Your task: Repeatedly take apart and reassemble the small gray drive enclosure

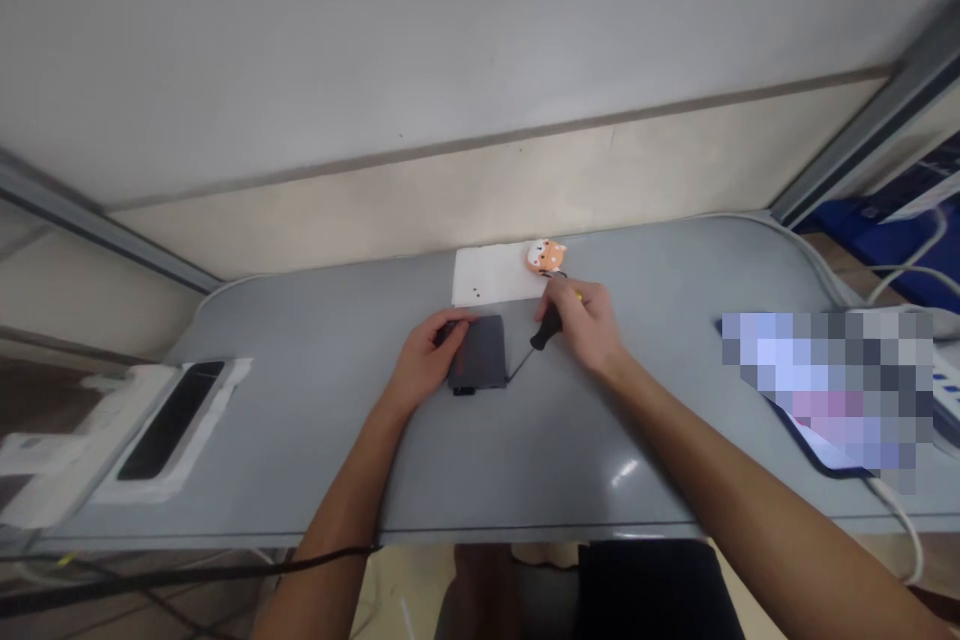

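Note:
A dark grey, flat box-shaped device [484, 352] lies on the grey table, with a small black piece [464, 391] at its near edge. My left hand [431, 357] grips its left side, thumb on top. In my right hand [581, 320] is a screwdriver [547, 329] with a black handle, its fingers closed round it. The thin shaft slants down to the left, and its tip is at the device's near right corner. Beyond the device, a white sheet of paper [491, 272] carries a few tiny dark bits, perhaps screws [475, 292].
An orange and white animal-shaped case [545, 257] sits on the paper's right end. On the left lies a black phone [172, 420] on white paper. A tablet-like screen, blurred out [825, 400], lies at the right near white cables [900, 510]. A wall panel [450, 190] rises behind the table.

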Demonstrator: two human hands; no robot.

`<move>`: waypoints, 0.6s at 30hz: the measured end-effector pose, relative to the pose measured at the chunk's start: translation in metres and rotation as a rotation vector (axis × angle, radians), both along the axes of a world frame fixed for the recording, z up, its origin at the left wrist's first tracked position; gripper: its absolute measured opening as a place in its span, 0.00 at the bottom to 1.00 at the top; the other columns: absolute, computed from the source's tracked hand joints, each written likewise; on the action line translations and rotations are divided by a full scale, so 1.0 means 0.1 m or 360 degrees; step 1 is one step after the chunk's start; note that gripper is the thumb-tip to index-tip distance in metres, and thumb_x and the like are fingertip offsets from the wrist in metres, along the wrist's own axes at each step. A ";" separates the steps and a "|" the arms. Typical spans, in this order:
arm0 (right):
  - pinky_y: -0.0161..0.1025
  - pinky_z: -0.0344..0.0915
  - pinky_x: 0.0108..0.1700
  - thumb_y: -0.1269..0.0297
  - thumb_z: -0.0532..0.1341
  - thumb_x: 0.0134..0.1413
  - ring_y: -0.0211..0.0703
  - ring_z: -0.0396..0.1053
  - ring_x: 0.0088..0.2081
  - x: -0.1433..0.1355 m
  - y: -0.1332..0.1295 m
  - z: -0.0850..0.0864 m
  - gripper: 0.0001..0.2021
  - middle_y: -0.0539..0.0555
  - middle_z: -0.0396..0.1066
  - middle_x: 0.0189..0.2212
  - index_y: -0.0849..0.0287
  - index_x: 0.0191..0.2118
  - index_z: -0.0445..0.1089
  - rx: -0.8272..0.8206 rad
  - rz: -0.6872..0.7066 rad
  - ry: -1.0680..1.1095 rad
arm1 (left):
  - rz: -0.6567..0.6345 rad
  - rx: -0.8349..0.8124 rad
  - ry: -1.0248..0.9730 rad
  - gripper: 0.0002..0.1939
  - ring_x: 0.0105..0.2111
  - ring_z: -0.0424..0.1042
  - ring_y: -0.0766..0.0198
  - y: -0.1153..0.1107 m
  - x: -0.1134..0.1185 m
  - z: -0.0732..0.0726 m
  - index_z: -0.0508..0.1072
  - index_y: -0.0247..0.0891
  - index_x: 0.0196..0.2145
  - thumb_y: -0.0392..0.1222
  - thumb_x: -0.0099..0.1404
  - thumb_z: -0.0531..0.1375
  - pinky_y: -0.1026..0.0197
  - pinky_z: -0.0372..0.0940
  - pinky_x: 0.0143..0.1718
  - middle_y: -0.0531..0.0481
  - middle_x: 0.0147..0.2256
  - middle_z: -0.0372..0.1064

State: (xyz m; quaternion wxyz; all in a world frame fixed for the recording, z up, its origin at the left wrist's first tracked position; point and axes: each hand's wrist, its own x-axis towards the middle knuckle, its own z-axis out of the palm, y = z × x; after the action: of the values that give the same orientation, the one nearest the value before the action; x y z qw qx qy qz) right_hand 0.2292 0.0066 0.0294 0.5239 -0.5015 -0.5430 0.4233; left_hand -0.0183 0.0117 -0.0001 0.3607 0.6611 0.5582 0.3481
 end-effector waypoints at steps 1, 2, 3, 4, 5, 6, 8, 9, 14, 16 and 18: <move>0.39 0.56 0.30 0.58 0.54 0.59 0.39 0.62 0.24 0.00 0.00 0.00 0.20 0.49 0.65 0.17 0.56 0.19 0.71 -0.0006 -0.0038 0.0010 | 0.0001 0.0009 0.0009 0.15 0.37 0.77 0.58 0.00 0.00 0.00 0.82 0.43 0.46 0.53 0.71 0.61 0.59 0.72 0.38 0.48 0.39 0.80; 0.39 0.56 0.30 0.58 0.54 0.59 0.39 0.62 0.24 0.01 0.01 0.00 0.20 0.49 0.65 0.17 0.56 0.19 0.71 -0.0013 -0.0079 0.0023 | 0.0002 0.0006 0.0015 0.15 0.35 0.76 0.59 0.00 0.00 0.00 0.82 0.42 0.46 0.53 0.71 0.61 0.59 0.71 0.37 0.48 0.38 0.79; 0.39 0.56 0.30 0.58 0.54 0.59 0.39 0.62 0.24 0.02 0.01 0.00 0.20 0.49 0.65 0.17 0.57 0.19 0.71 -0.0017 -0.0108 0.0035 | 0.0000 -0.0011 0.0015 0.16 0.32 0.75 0.61 0.00 0.00 0.00 0.81 0.42 0.47 0.53 0.72 0.61 0.59 0.71 0.36 0.49 0.37 0.79; 0.39 0.56 0.30 0.59 0.54 0.60 0.39 0.62 0.25 0.02 0.01 0.00 0.20 0.49 0.65 0.17 0.57 0.19 0.71 -0.0019 -0.0121 0.0043 | -0.0003 -0.0035 0.0009 0.16 0.29 0.74 0.62 0.00 0.00 0.00 0.81 0.42 0.47 0.53 0.72 0.61 0.59 0.70 0.34 0.50 0.36 0.78; 0.39 0.56 0.30 0.59 0.54 0.60 0.39 0.63 0.25 0.02 0.01 0.00 0.20 0.49 0.66 0.17 0.57 0.19 0.72 -0.0024 -0.0109 0.0044 | -0.0006 -0.0061 0.0001 0.16 0.26 0.72 0.63 0.00 0.00 0.00 0.81 0.42 0.48 0.54 0.72 0.60 0.60 0.70 0.32 0.51 0.34 0.78; 0.39 0.56 0.30 0.59 0.54 0.60 0.39 0.63 0.25 0.02 0.02 0.00 0.20 0.49 0.66 0.18 0.57 0.19 0.72 -0.0027 -0.0083 0.0036 | -0.0011 -0.0079 -0.0006 0.17 0.25 0.70 0.64 -0.01 0.00 0.00 0.81 0.42 0.48 0.54 0.72 0.60 0.60 0.69 0.31 0.51 0.32 0.77; 0.39 0.57 0.30 0.60 0.54 0.60 0.39 0.63 0.25 0.03 0.01 -0.01 0.20 0.49 0.67 0.18 0.57 0.19 0.71 -0.0008 -0.0027 0.0010 | -0.0014 -0.0079 -0.0006 0.17 0.25 0.70 0.64 -0.01 0.00 0.01 0.81 0.42 0.48 0.55 0.72 0.60 0.61 0.68 0.30 0.52 0.31 0.76; 0.39 0.57 0.31 0.60 0.54 0.60 0.39 0.63 0.25 0.03 0.02 0.00 0.20 0.49 0.67 0.18 0.57 0.19 0.71 0.0009 -0.0014 -0.0001 | -0.0014 -0.0068 0.0002 0.17 0.25 0.70 0.64 -0.01 0.00 0.01 0.81 0.42 0.48 0.55 0.72 0.60 0.61 0.68 0.30 0.52 0.31 0.76; 0.39 0.56 0.30 0.59 0.53 0.59 0.39 0.63 0.25 0.05 0.04 0.00 0.20 0.49 0.65 0.18 0.56 0.19 0.71 0.0030 -0.0070 0.0022 | -0.0005 -0.0053 0.0047 0.16 0.23 0.68 0.65 -0.01 -0.01 0.01 0.80 0.43 0.48 0.54 0.73 0.60 0.61 0.67 0.29 0.52 0.32 0.76; 0.39 0.56 0.30 0.58 0.53 0.60 0.39 0.62 0.25 0.06 0.06 0.00 0.20 0.49 0.65 0.18 0.56 0.19 0.71 0.0031 -0.0078 0.0041 | 0.0002 -0.0033 0.0078 0.16 0.25 0.70 0.64 -0.01 -0.01 0.00 0.80 0.43 0.48 0.54 0.73 0.59 0.61 0.68 0.30 0.52 0.33 0.76; 0.39 0.57 0.30 0.58 0.53 0.60 0.39 0.62 0.25 0.05 0.07 0.00 0.20 0.49 0.66 0.18 0.56 0.19 0.71 0.0039 -0.0066 0.0047 | 0.0001 0.0027 0.0129 0.15 0.30 0.73 0.62 -0.01 0.00 0.00 0.79 0.43 0.47 0.52 0.74 0.58 0.60 0.70 0.33 0.50 0.35 0.77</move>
State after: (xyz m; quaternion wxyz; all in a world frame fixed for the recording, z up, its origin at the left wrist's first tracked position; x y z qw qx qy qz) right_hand 0.2346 0.0136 0.0294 0.5466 -0.5000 -0.5298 0.4129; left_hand -0.0185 0.0106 0.0001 0.3321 0.6776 0.5696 0.3257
